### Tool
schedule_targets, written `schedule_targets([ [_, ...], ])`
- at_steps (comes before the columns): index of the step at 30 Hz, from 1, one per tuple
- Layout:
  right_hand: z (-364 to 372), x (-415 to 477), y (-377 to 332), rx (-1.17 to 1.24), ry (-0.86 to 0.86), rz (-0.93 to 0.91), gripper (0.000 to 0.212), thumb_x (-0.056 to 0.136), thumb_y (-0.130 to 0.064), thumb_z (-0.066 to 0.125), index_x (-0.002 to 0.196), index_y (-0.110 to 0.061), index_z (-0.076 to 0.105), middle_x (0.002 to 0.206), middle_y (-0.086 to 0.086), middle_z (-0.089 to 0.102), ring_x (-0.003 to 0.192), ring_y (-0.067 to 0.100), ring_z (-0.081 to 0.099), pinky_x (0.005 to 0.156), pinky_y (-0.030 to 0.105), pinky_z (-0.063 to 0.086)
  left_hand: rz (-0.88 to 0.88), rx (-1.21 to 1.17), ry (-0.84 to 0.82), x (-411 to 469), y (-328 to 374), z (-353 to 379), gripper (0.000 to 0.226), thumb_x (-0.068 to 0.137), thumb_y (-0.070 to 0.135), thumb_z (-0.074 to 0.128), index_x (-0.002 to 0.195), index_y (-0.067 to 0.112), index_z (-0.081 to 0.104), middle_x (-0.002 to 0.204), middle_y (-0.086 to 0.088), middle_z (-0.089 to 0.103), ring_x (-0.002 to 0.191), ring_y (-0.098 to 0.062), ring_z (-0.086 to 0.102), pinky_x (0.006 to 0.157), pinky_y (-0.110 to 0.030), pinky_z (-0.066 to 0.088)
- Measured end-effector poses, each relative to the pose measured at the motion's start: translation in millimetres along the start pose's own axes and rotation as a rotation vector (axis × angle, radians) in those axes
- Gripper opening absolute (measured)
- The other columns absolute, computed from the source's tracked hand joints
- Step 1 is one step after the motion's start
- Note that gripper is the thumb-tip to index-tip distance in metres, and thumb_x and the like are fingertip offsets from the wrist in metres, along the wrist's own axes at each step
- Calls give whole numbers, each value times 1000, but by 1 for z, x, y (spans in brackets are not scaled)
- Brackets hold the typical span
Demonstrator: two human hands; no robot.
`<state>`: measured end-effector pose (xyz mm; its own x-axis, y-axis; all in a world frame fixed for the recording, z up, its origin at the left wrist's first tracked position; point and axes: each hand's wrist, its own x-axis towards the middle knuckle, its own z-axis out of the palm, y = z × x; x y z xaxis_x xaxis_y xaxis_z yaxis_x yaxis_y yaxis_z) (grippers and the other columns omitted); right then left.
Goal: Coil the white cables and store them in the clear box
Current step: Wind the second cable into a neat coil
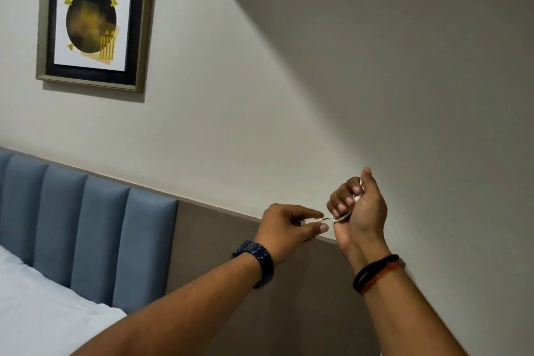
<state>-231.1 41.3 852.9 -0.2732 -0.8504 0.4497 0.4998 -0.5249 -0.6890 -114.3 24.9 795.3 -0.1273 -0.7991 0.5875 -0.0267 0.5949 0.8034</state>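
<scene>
A: White thin cable [342, 217], where's it at rn?

B: Head view, only one we've got. Most of it is bundled inside the right hand [358, 208], fingers curled shut over the loops, a bit of white showing at top and bottom of the fist. Tail end runs left to the small white plug [310, 221], pinched btwn thumb and forefinger of the left hand [289, 225]. Both hands raised in front of the grey wall [289, 95], nearly touching, w/ just a short run of cable btwn them.

A: So coil's nearly done?

B: Looks like it, imo. Only the short tail is left out.

A: Best way to finish?

B: Keep right fist snug so loops don't spring open. Feed the plug end round or thru the bundle w/ the left, gently, no sharp kink at the plug neck. Don't yank, thin cable slips.

A: Clear box?

B: Not in view. Camera's tilted up: framed picture w/ dark circle and gold triangles [92, 23] on the wall, blue padded headboard [86, 228], white bed sheet [43, 312] lower left. Dark wristwatch [257, 260] on left wrist, black and red thread bands [375, 272] on right.
</scene>
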Motion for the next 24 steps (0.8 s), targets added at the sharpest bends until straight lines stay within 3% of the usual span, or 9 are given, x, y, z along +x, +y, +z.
schedule_targets([
  [3, -5, 2, 0, 45, -7, 31, 52, 96, -34, 37, 46, -19, 34, 36, -5, 25, 30, 12, 21, 33, 19, 20, 32, -110, 45, -1, 2, -1, 17, 70, 13, 80, 84, 22, 76, 61, 3, 69, 59, -9, 66, 64, -22, 56],
  [7, -11, 3, 1, 104, -126, 121, 51, 93, -30, 35, 43, -20, 30, 34, -5, 21, 28, 12, 15, 33, 17, 14, 64, -261, 81, 2, 5, -1, 19, 73, 1, 75, 82, 18, 76, 74, 5, 75, 69, -11, 69, 61, -19, 54],
  [10, -14, 1, 0, 144, -257, 211, 53, 92, -31, 35, 41, -21, 30, 32, -5, 18, 31, 13, 8, 34, 19, 11, 87, -225, 78, 7, 5, -3, 17, 75, 6, 75, 81, 22, 77, 83, 11, 75, 78, -7, 69, 60, -19, 54],
  [15, -16, -3, -2, 187, -409, 289, 53, 91, -33, 35, 40, -21, 29, 38, -3, 8, 32, 14, 5, 36, 20, 9, 49, -311, 5, 15, 6, -5, 10, 71, 1, 76, 80, 6, 76, 99, -1, 72, 91, -19, 68, 82, -34, 57],
  [19, -18, -3, -2, 214, -484, 317, 49, 92, -32, 31, 46, -22, 20, 36, -3, 8, 30, 14, 5, 36, 19, 11, -83, -508, -123, 18, 13, -6, 11, 71, -5, 72, 71, 6, 75, 88, -6, 76, 81, -20, 71, 72, -28, 58],
  [22, -20, -5, -1, 231, -559, 352, 47, 92, -32, 32, 47, -21, 20, 36, -3, 10, 30, 14, 6, 37, 19, 8, -156, -570, -175, 22, 18, -7, 18, 74, -4, 69, 63, 10, 71, 102, -6, 71, 87, -19, 69, 68, -27, 56],
  [24, -22, -5, -1, 246, -597, 373, 47, 91, -32, 32, 48, -20, 20, 36, -3, 11, 30, 14, 8, 37, 20, 9, -206, -609, -242, 24, 19, -8, 19, 76, -1, 67, 61, 12, 69, 93, -5, 72, 82, -19, 68, 68, -29, 57],
])
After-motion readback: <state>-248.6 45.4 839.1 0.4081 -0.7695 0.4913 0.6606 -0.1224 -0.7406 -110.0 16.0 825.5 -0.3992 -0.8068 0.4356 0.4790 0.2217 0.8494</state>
